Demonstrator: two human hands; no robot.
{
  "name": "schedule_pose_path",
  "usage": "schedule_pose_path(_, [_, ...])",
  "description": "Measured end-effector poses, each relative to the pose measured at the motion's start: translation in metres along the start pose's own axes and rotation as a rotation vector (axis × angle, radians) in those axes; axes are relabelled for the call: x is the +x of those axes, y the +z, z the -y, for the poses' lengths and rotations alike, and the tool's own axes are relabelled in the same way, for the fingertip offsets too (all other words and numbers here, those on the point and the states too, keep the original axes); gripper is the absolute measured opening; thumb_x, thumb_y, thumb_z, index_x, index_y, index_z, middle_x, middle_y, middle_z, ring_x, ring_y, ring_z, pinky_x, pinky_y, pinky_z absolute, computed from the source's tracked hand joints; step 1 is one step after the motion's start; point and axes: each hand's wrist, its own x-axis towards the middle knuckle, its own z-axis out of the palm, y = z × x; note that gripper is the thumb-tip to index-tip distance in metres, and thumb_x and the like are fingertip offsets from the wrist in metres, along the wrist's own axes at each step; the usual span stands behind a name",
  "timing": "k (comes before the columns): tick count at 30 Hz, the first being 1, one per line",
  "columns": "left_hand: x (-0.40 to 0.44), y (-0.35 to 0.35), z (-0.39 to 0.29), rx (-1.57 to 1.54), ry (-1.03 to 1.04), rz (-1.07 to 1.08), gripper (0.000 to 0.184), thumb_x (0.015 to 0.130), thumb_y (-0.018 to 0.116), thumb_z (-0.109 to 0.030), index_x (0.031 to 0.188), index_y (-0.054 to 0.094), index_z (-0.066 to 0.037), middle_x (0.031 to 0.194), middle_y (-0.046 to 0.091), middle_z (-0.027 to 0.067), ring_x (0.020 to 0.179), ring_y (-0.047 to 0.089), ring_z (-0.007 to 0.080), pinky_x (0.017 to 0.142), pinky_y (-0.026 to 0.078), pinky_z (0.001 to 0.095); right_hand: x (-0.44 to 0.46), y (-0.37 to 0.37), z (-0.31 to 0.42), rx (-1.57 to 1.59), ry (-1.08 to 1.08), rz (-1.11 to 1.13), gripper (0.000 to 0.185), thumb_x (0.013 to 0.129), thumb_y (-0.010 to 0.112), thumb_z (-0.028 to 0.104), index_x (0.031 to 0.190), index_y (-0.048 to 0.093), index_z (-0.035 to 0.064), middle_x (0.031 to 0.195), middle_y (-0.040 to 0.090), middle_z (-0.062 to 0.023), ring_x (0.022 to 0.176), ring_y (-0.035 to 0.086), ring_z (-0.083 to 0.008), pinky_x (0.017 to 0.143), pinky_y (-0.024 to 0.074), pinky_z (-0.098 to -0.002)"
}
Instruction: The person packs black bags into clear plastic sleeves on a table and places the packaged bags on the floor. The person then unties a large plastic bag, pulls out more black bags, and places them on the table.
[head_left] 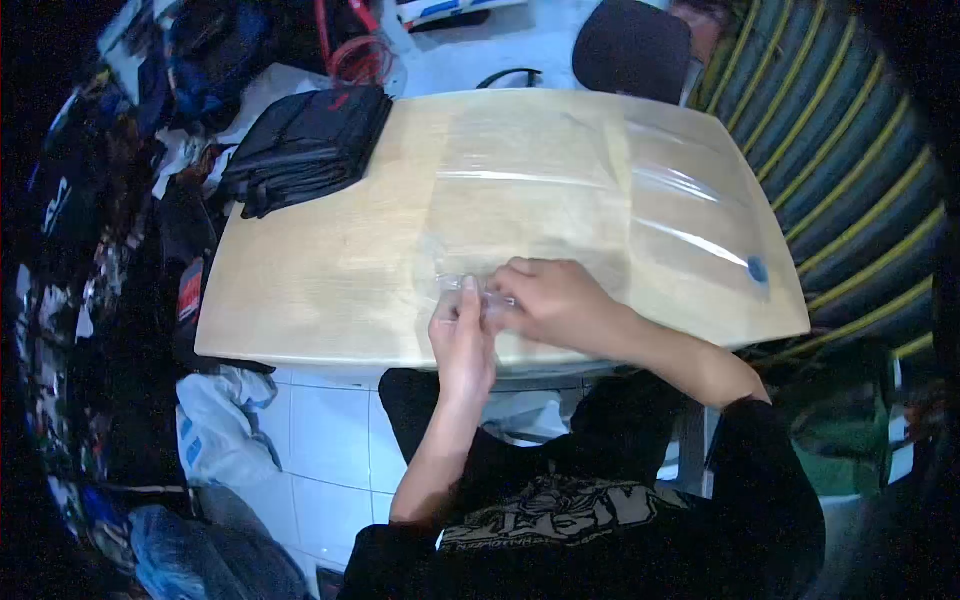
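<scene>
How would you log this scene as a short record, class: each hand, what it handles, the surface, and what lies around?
Left hand: thumb on top, holding crumpled clear plastic
Right hand: fingers curled at the same plastic; blurred, exact grip unclear
Hands' place: close together, at the table's near edge
Surface: pale wooden table
Far left corner of table: folded black cloth
Middle and right of table: clear plastic spread flat, shiny
Right side: blue spot on the plastic
Floor: white tiles
</scene>
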Motion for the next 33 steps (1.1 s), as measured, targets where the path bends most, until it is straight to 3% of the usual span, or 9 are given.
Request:
schedule_pose_path(6, [-0.020, -0.014, -0.004, 0.441, 0.226, 0.041, 0.013, 0.089, 0.059, -0.007, 0.085, 0.049, 0.000, 0.076, 0.059, 0.0082, 0.062, 0.057, 0.0106, 0.056, 0.052, 0.0256, 0.004, -0.009, -0.040, 0.083, 0.060, -0.340, 0.018, 0.088, 0.056, 0.014, 0.095, 0.063, -0.0009, 0.081, 0.065, -0.0165, 0.072, 0.064, -0.0280, 0.067, 0.0493, -0.0339])
schedule_pose_path(10, [-0.041, -0.015, -0.032, 0.958, 0.217, -0.266, 0.029, 0.080, 0.067, -0.005, 0.100, 0.047, 0.003, 0.074, 0.054, 0.0098, 0.064, 0.058, 0.0203, 0.057, 0.050, 0.0331, 0.005, -0.015, -0.022, -0.010, 0.054, -0.648, 0.016, 0.087, 0.058, 0.011, 0.095, 0.064, -0.0009, 0.085, 0.064, -0.0158, 0.073, 0.063, -0.0280, 0.067, 0.0492, -0.0349])
schedule_pose_path(12, [-0.048, -0.001, -0.040, 1.372, 0.891, -0.428, 0.030, 0.078, 0.068, -0.007, 0.100, 0.048, 0.002, 0.081, 0.054, 0.0115, 0.076, 0.057, 0.0257, 0.069, 0.047, 0.0387, 0.001, -0.004, -0.006, -0.054, -0.102, -0.569, 0.016, 0.086, 0.059, 0.012, 0.096, 0.064, 0.0001, 0.086, 0.064, -0.0149, 0.074, 0.063, -0.0274, 0.067, 0.0493, -0.0347])
schedule_pose_path(14, [-0.063, 0.014, -0.045, 1.436, 1.190, -0.309, 0.028, 0.077, 0.065, -0.006, 0.100, 0.052, 0.002, 0.095, 0.053, 0.0125, 0.095, 0.050, 0.0340, 0.088, 0.037, 0.0454, -0.002, 0.000, 0.001, -0.024, -0.213, -0.454, 0.016, 0.086, 0.060, 0.013, 0.096, 0.064, 0.0010, 0.088, 0.065, -0.0141, 0.076, 0.063, -0.0269, 0.069, 0.0495, -0.0344])
schedule_pose_path(16, [-0.065, 0.019, -0.057, 1.557, 1.186, 0.250, 0.026, 0.076, 0.062, -0.001, 0.101, 0.055, 0.001, 0.091, 0.058, 0.0171, 0.088, 0.056, 0.0365, 0.083, 0.044, 0.0443, 0.000, -0.001, 0.001, 0.090, -0.284, -0.298, 0.016, 0.085, 0.061, 0.013, 0.096, 0.064, 0.0017, 0.090, 0.065, -0.0135, 0.078, 0.063, -0.0266, 0.071, 0.0497, -0.0338])
schedule_pose_path(19, [-0.024, 0.012, -0.038, 1.787, 0.695, 0.546, 0.027, 0.075, 0.055, -0.001, 0.102, 0.058, 0.002, 0.082, 0.060, 0.0190, 0.079, 0.059, 0.0381, 0.072, 0.048, 0.0447, 0.000, 0.000, 0.002, 0.141, -0.264, -0.209, 0.016, 0.084, 0.060, 0.012, 0.096, 0.064, 0.0017, 0.093, 0.065, -0.0132, 0.081, 0.063, -0.0285, 0.074, 0.0499, -0.0336])
schedule_pose_path(26, [0.068, 0.090, -0.012, 1.788, 0.570, -0.139, 0.024, 0.090, 0.047, -0.018, 0.090, 0.064, -0.002, 0.087, 0.065, 0.0225, 0.086, 0.063, 0.0377, 0.071, 0.051, 0.0423, -0.018, 0.015, 0.042, 0.079, -0.310, -0.382, 0.015, 0.085, 0.057, 0.012, 0.095, 0.060, 0.0021, 0.087, 0.064, -0.0158, 0.079, 0.063, -0.0319, 0.072, 0.0502, -0.0380])
schedule_pose_path(31, [0.154, 0.107, -0.025, 1.556, 0.429, 0.046, 0.032, 0.087, 0.056, -0.029, 0.092, 0.066, 0.001, 0.077, 0.066, 0.0198, 0.071, 0.065, 0.0329, 0.061, 0.051, 0.0413, -0.055, 0.026, 0.072, 0.195, -0.382, -0.264, 0.013, 0.085, 0.057, 0.012, 0.093, 0.059, 0.0023, 0.085, 0.064, -0.0158, 0.075, 0.064, -0.0297, 0.068, 0.0501, -0.0364])
schedule_pose_path(33, [0.195, 0.087, -0.026, 0.816, 0.263, 0.183, 0.048, 0.085, 0.058, -0.041, 0.109, 0.059, 0.000, 0.094, 0.064, 0.0198, 0.084, 0.063, 0.0328, 0.069, 0.050, 0.0424, -0.075, 0.010, 0.075, 0.299, -0.178, -0.132, 0.013, 0.086, 0.056, 0.012, 0.094, 0.059, 0.0021, 0.085, 0.064, -0.0156, 0.075, 0.064, -0.0288, 0.067, 0.0494, -0.0354])
